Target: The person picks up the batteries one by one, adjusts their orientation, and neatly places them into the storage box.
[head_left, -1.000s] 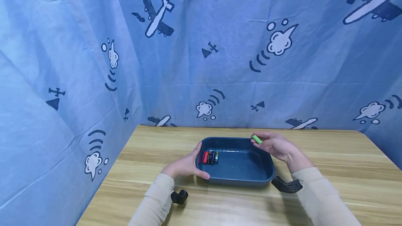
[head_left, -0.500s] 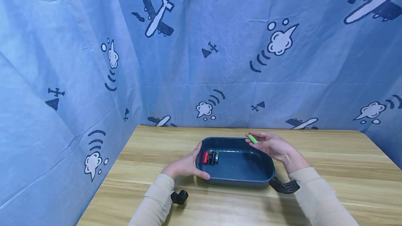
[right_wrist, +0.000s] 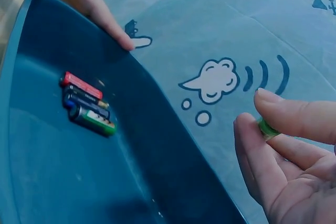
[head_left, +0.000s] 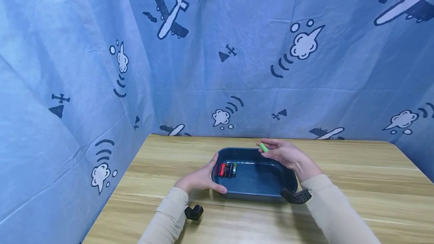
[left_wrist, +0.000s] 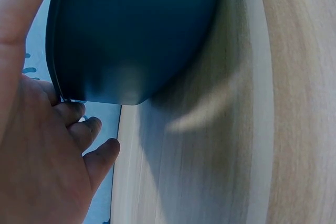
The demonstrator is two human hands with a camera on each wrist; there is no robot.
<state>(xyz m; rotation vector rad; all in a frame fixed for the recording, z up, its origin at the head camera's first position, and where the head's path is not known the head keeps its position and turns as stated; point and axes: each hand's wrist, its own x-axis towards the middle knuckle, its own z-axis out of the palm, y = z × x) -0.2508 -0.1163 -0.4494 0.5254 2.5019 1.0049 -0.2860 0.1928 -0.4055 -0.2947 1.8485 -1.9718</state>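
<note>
A dark blue plastic basin [head_left: 257, 183] sits on the table. My left hand [head_left: 200, 176] holds its left end, thumb on the near rim and fingers along the far left rim; the left wrist view shows this hand [left_wrist: 47, 145] beside the basin's outer wall [left_wrist: 131, 30]. My right hand [head_left: 288, 155] pinches a light green battery [head_left: 263, 147] above the far rim. In the right wrist view, thumb and fingers mostly hide that battery [right_wrist: 268, 128]. Several batteries [head_left: 227, 170] lie side by side inside at the left: red, black, dark blue and green-banded.
The wooden table [head_left: 162, 153] extends around the basin, its far edge close to a blue curtain [head_left: 190, 67] printed with planes and clouds. Black camera mounts [head_left: 296, 196] stick out at both wrists; the right one overlaps the basin's near right corner.
My right hand has moved left with the green battery, from over the basin's far right corner toward the middle of its far rim. The left hand, basin and lying batteries have stayed put.
</note>
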